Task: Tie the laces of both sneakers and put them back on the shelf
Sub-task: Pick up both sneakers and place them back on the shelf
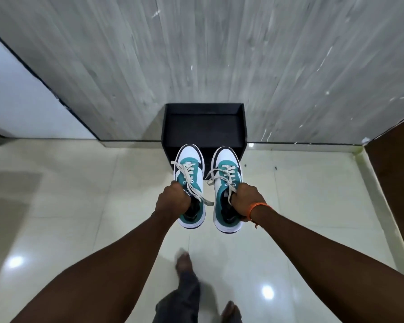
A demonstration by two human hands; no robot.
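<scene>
Against the grey streaked wall stands a low black open shelf [204, 127], dead ahead of the two white-and-teal lace-up sneakers [189, 183], toes pointing at it, one held in each hand's [173, 200] closed grip.

Two white-teal sneakers [190, 169] [228, 170] held side by side, toes toward black shelf [203, 127]; laces [189, 180] loose, dangling.

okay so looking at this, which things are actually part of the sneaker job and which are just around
Part of the job:
- left sneaker, held in the left hand, laces loose
- right sneaker, held in the right hand, laces loose
- black shelf against the wall

Just around:
- orange wristband on the right wrist
- dark wooden panel at far right
</scene>
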